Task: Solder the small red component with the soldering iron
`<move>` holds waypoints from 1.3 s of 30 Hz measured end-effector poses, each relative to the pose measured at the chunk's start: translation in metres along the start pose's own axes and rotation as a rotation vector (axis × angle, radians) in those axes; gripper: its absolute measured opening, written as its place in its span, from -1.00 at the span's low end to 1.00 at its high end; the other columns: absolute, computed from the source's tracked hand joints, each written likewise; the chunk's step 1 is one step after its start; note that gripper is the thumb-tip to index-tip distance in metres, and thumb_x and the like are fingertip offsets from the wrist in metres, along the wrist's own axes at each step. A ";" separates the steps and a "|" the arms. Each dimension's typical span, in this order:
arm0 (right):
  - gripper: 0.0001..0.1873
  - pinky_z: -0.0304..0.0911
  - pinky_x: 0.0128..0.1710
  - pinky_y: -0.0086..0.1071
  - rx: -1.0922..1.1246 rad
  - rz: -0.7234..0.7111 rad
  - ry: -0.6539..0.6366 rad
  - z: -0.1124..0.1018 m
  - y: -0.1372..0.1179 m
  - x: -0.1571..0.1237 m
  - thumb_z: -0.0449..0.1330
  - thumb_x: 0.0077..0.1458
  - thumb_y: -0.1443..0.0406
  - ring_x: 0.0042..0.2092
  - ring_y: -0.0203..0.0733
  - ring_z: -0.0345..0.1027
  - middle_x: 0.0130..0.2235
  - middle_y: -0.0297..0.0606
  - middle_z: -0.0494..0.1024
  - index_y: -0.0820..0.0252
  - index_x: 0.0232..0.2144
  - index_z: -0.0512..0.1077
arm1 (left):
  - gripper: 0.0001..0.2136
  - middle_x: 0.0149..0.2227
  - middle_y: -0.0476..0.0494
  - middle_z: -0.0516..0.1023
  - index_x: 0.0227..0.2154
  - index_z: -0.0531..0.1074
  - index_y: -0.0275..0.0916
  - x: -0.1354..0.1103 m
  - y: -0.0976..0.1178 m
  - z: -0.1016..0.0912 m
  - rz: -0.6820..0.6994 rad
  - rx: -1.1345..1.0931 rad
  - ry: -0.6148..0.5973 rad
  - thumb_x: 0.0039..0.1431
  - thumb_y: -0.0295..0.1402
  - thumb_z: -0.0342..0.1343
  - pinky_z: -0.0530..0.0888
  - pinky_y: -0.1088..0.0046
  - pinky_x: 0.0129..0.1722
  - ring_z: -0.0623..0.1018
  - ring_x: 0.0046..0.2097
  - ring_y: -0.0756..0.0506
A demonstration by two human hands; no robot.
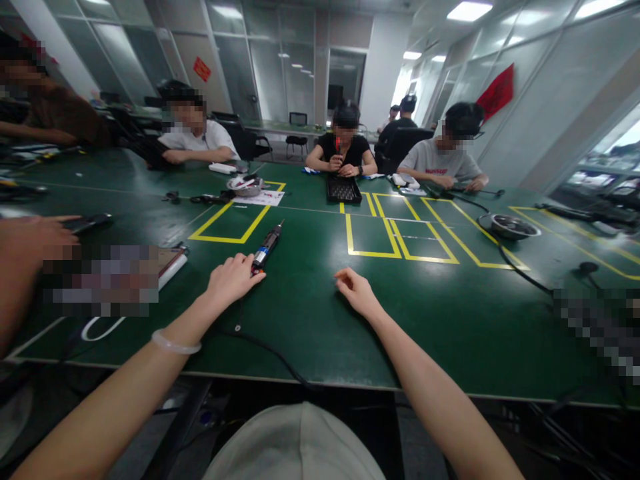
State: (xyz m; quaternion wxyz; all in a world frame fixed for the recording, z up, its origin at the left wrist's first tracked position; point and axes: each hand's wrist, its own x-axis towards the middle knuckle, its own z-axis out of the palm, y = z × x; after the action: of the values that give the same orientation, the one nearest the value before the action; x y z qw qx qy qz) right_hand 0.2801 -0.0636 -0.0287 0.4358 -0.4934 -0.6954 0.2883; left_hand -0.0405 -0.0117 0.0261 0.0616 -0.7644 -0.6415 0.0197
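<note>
My left hand (231,280) rests on the green table (305,313), its fingers closed around the rear end of an electric screwdriver (267,247). The screwdriver is black with a blue and silver band, and its bit points away from me, up and slightly right. Part of its body lies hidden under my fingers. A pale bangle circles my left wrist. Apart from the tool, my right hand (356,291) is low over or on the table, fingers loosely curled and a little apart, with nothing visible in them.
Yellow tape rectangles (373,253) mark the table. Ahead stand a black tray (343,190) and a bowl of parts (245,185); a metal bowl (515,227) is at right. A black cable (273,350) crosses the near edge. Another person's hand (37,240) is at left; several people sit opposite.
</note>
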 end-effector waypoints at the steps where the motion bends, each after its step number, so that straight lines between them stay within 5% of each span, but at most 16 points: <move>1: -0.81 0.20 -0.36 -0.41 0.000 0.001 0.000 0.000 0.000 0.000 0.06 0.09 0.29 -0.41 -0.26 0.30 -0.42 -0.35 0.44 0.19 -0.23 0.40 | -0.40 0.02 -0.40 0.38 0.12 0.28 -0.29 0.002 -0.009 0.001 -0.013 0.003 -0.010 0.20 0.07 -0.17 0.40 0.19 -0.15 0.43 -0.01 -0.35; 7: -0.81 0.21 -0.34 -0.39 -0.024 0.001 0.002 0.001 0.002 0.000 0.07 0.09 0.29 -0.40 -0.25 0.32 -0.40 -0.34 0.45 0.19 -0.24 0.41 | -0.40 0.05 -0.45 0.36 0.09 0.29 -0.30 0.013 -0.053 0.009 -0.110 -0.005 -0.044 0.20 0.07 -0.19 0.40 0.16 -0.14 0.42 0.00 -0.39; 12: -0.81 0.23 -0.33 -0.39 -0.042 -0.001 -0.009 0.001 0.002 0.000 0.07 0.10 0.29 -0.37 -0.24 0.33 -0.39 -0.33 0.47 0.18 -0.23 0.42 | -0.42 0.06 -0.46 0.36 0.16 0.21 -0.26 0.011 -0.064 0.006 -0.142 -0.027 -0.019 0.22 0.02 -0.20 0.40 0.15 -0.17 0.43 0.01 -0.41; 24: -0.81 0.24 -0.30 -0.38 -0.078 -0.021 -0.012 0.002 0.006 0.001 0.07 0.10 0.31 -0.36 -0.24 0.34 -0.38 -0.32 0.48 0.19 -0.25 0.45 | -0.65 -0.02 -0.38 0.43 -0.07 0.33 -0.29 -0.007 -0.039 0.007 -0.133 0.001 0.120 0.23 -0.18 -0.14 0.42 0.24 -0.28 0.47 -0.08 -0.32; 31: -0.82 0.23 -0.30 -0.38 -0.089 -0.020 -0.012 0.002 0.005 0.001 0.08 0.10 0.30 -0.36 -0.23 0.34 -0.37 -0.32 0.49 0.18 -0.28 0.46 | -0.63 -0.12 -0.40 0.50 -0.17 0.41 -0.34 -0.004 -0.029 -0.008 -0.159 0.013 0.185 0.24 -0.21 -0.20 0.38 0.19 -0.13 0.47 -0.07 -0.33; 35: -0.81 0.22 -0.31 -0.38 -0.085 -0.021 -0.015 0.002 0.004 0.001 0.08 0.10 0.31 -0.36 -0.23 0.34 -0.38 -0.32 0.49 0.18 -0.27 0.46 | -0.66 -0.19 -0.25 0.56 -0.13 0.41 -0.22 -0.005 0.000 -0.017 -0.095 -0.154 0.155 0.23 -0.17 -0.16 0.39 0.27 -0.18 0.53 -0.13 -0.27; 39: -0.82 0.23 -0.31 -0.38 -0.062 -0.015 -0.007 0.002 0.004 0.001 0.09 0.10 0.29 -0.36 -0.23 0.34 -0.38 -0.32 0.49 0.19 -0.27 0.45 | -0.73 -0.19 -0.07 0.59 -0.17 0.43 -0.15 -0.006 0.053 -0.023 0.162 -0.528 -0.025 0.18 -0.16 -0.04 0.40 0.42 -0.23 0.56 -0.17 -0.12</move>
State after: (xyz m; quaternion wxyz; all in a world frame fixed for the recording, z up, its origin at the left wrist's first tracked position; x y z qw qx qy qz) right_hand 0.2802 -0.0609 -0.0328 0.4197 -0.5004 -0.7094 0.2650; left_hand 0.0131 -0.0278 0.0422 -0.1496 -0.8024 -0.5619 -0.1341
